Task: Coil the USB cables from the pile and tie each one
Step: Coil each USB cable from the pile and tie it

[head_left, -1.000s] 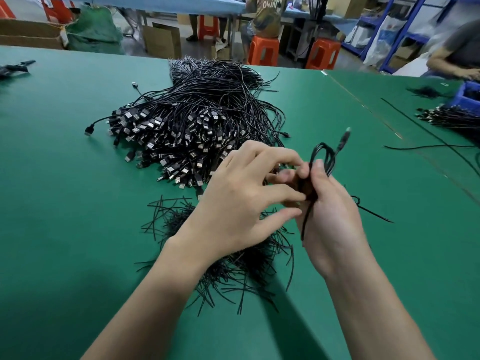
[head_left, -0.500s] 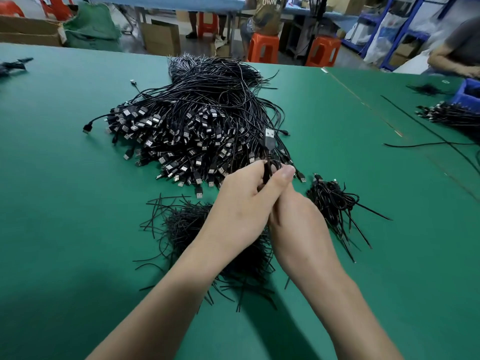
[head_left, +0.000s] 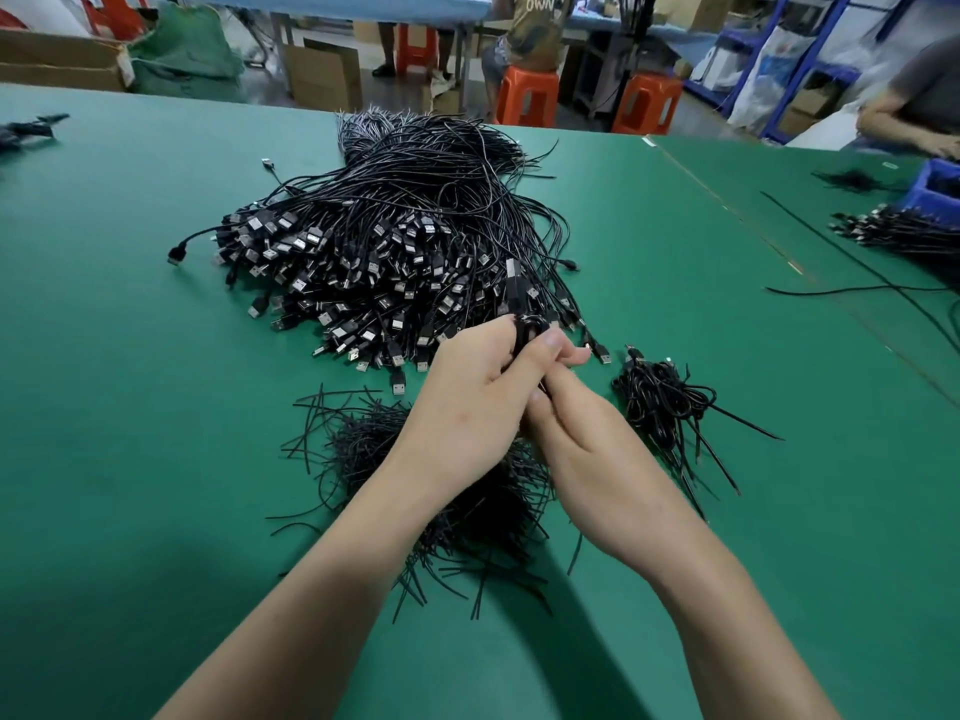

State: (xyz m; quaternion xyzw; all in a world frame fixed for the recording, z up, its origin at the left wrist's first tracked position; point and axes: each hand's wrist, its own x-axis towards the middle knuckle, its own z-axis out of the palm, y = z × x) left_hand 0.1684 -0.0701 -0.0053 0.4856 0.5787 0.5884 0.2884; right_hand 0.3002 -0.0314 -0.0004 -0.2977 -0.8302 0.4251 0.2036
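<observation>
A big pile of black USB cables lies on the green table, plugs toward me. My left hand grips one black USB cable at the pile's near edge, its silver plug sticking up above my fingers. My right hand sits just under and right of the left, its fingers curled around the same cable below; the contact is partly hidden. A heap of black twist ties lies under my forearms. To the right rests a small bunch of coiled, tied cables.
A second green table adjoins on the right, with loose cables and a blue bin. Another person's arm works at far right. Orange stools and cardboard boxes stand beyond the far edge.
A second ago both hands held a coiled cable at the right; that coil now lies with the tied bunch. Both hands have shifted to the pile's near edge and taken a fresh cable.
</observation>
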